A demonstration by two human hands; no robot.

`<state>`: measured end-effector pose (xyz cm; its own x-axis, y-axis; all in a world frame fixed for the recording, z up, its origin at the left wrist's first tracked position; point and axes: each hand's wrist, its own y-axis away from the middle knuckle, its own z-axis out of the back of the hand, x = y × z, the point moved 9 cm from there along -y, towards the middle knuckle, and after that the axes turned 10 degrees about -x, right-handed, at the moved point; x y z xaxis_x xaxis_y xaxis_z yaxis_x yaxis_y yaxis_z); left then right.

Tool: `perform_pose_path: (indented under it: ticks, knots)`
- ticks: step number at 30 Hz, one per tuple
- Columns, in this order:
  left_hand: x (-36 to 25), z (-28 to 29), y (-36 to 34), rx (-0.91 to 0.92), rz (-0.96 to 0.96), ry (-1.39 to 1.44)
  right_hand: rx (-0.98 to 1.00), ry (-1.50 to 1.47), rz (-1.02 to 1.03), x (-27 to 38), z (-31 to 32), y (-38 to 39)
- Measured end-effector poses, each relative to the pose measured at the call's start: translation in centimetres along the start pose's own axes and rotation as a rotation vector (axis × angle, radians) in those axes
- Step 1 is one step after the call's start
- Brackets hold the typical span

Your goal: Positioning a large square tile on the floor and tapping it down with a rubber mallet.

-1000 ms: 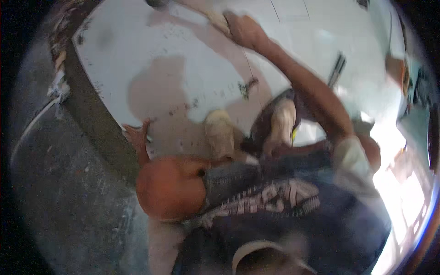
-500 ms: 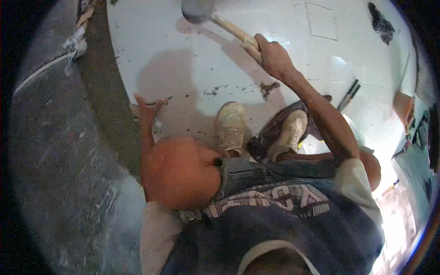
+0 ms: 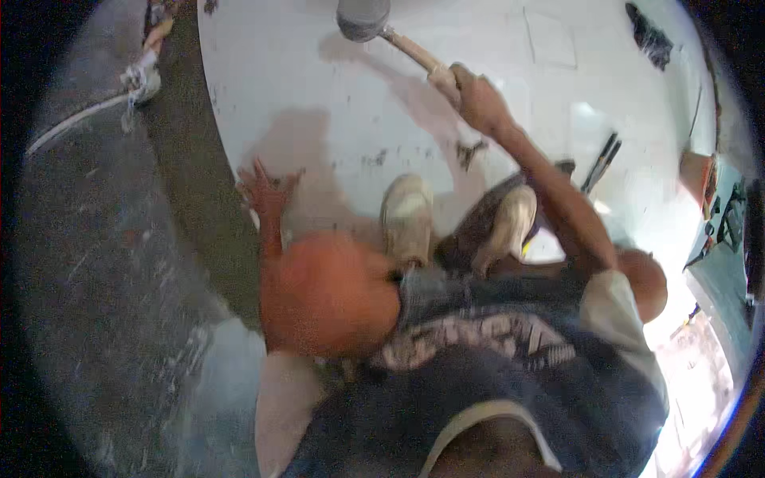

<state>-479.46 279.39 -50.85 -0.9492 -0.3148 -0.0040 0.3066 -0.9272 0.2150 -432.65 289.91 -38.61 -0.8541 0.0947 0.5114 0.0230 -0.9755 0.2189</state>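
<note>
My right hand (image 3: 483, 105) is wrapped round the wooden handle of a mallet (image 3: 409, 51), with my arm stretched out ahead. The mallet's thick, rounded dark-grey head (image 3: 363, 17) is at the top of the view, over a large white panel (image 3: 446, 151), and casts a shadow there. Whether the head touches the panel, I cannot tell. At the panel's left edge my left hand (image 3: 269, 191) has its fingers spread and holds nothing. My two light shoes (image 3: 407, 213) are on the panel, between my arms.
Dark crumbs (image 3: 470, 151) dot the panel. A dark crumpled thing (image 3: 649, 37) lies at its far right, and two dark bar-like tools (image 3: 602, 163) lie right of my forearm. Left of the panel run a brown strip (image 3: 187, 151) and grey floor (image 3: 96, 239) with a pale hose (image 3: 76, 123).
The view has shifted slightly, with the panel's left edge now farther right. My left hand's fingers look more spread. The mallet stays in my right hand, high over the panel.
</note>
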Motion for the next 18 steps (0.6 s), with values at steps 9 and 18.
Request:
perform_pose_path:
  ticks: [9,18]
  knots:
    - [-25.4,3.0,-0.9,-0.057,-0.676,0.058,-0.389,-0.407,0.035,8.2,6.9,-3.0]
    - [-27.9,4.8,-2.3,-0.070,-0.887,0.179,-0.253,-0.299,-0.102,2.2,2.9,-2.9]
